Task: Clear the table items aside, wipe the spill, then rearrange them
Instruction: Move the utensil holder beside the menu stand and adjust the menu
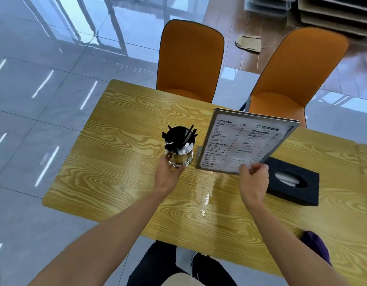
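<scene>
My left hand (168, 174) grips the base of a shiny metal cup (179, 153) filled with black stirrers and white packets, near the middle of the wooden table (120, 162). My right hand (253, 178) pinches the lower edge of a grey-framed menu stand (246, 141), which leans tilted over the table. A wet spill (206, 195) glistens in a streak between my two arms. A black tissue box (294, 182) lies just right of my right hand. A purple cloth (316, 244) rests at the table's near right edge.
Two orange chairs (191, 58) (292, 75) stand at the far side of the table. Glossy grey floor tiles spread to the left. Cardboard sheets are stacked at the top right. My legs and a black shoe show below the near table edge.
</scene>
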